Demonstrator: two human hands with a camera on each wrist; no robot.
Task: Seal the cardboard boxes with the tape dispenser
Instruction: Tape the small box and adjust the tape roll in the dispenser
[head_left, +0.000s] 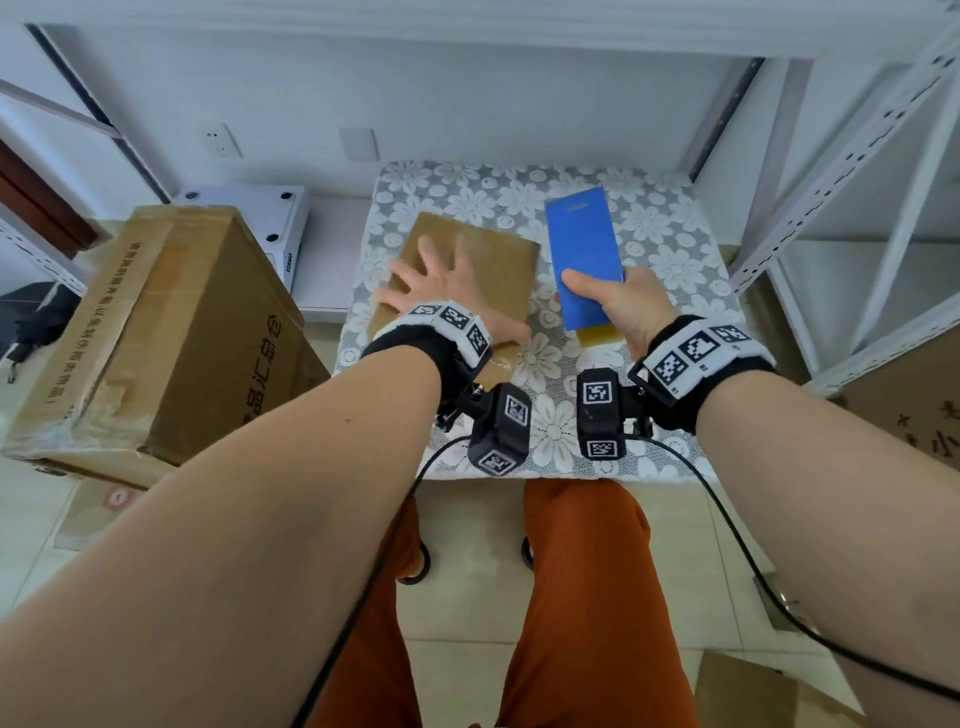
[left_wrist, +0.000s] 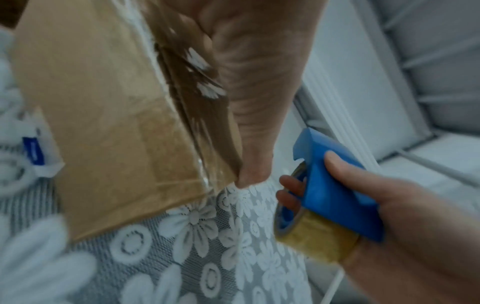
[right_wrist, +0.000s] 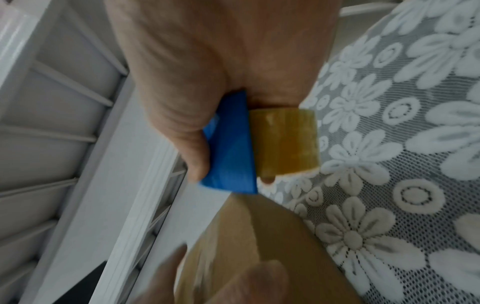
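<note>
The right hand (head_left: 621, 306) grips the blue plastic tape dispenser (head_left: 584, 254), just right of the flat brown cardboard box (head_left: 498, 260), which the left hand (head_left: 441, 280) presses with fingers spread.

Flat brown cardboard box (head_left: 483, 270) on the floral cloth, blue tape dispenser (head_left: 584, 249) with yellowish roll just beside it

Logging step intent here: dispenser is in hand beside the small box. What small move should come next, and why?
Probably bring the tape dispenser in the right hand left onto the small cardboard box: the left hand lies flat on it, and the dispenser is beside it, off the cardboard.
</note>
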